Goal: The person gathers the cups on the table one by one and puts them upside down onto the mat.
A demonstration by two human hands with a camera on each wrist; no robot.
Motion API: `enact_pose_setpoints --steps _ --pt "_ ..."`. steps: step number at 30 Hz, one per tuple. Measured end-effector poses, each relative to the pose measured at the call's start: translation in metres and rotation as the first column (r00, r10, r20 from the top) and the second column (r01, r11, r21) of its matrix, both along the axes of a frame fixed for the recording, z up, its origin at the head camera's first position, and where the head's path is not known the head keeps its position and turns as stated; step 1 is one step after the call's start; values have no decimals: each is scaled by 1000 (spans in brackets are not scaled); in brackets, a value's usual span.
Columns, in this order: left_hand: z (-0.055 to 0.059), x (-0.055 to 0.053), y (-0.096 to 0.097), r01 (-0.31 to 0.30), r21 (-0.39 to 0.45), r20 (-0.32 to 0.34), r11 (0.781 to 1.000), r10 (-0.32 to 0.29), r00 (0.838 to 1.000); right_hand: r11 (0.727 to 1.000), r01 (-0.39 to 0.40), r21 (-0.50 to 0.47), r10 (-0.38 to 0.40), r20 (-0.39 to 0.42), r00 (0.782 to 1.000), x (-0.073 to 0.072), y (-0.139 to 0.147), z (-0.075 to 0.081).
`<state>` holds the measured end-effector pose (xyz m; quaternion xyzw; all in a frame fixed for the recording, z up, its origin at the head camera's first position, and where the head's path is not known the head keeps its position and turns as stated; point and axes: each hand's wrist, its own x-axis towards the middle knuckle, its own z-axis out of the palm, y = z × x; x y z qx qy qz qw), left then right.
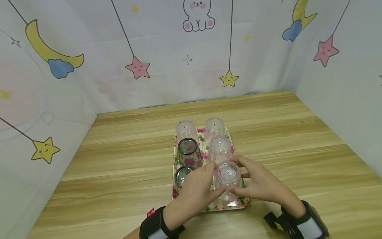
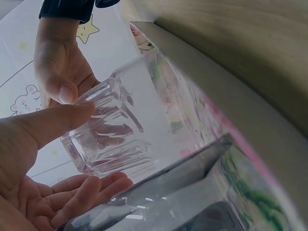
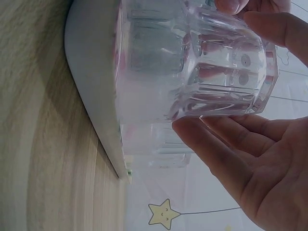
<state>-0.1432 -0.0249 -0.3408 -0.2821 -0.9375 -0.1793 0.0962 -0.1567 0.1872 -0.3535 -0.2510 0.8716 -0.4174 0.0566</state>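
A clear, faceted drinking glass [image 1: 228, 177] stands upside down at the near right of a floral tray [image 1: 203, 146]. My left hand [image 1: 194, 186] is on its left side, the thumb against the near face and the fingers round behind. From the right, my right hand [image 1: 258, 181] holds the same glass between thumb and fingers. In the right wrist view the glass [image 3: 221, 62] has its rim down at the tray. A dark-tinted glass [image 1: 182, 176] is partly hidden by my left hand.
Behind it on the tray is another dark-tinted glass [image 1: 188, 151]. Further clear glasses stand upside down: one at the back left [image 1: 186, 129], one at the back right [image 1: 215, 127], one mid-right [image 1: 220, 147]. The wooden table [image 1: 125, 159] meets patterned cloth walls [image 1: 167, 86].
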Motion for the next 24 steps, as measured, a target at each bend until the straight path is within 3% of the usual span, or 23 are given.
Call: enact_pose_setpoints --steps 24 --pt "-1 1 2 -5 4 -24 1000 5 1000 1000 -10 -10 10 -3 1000 0 2 -4"
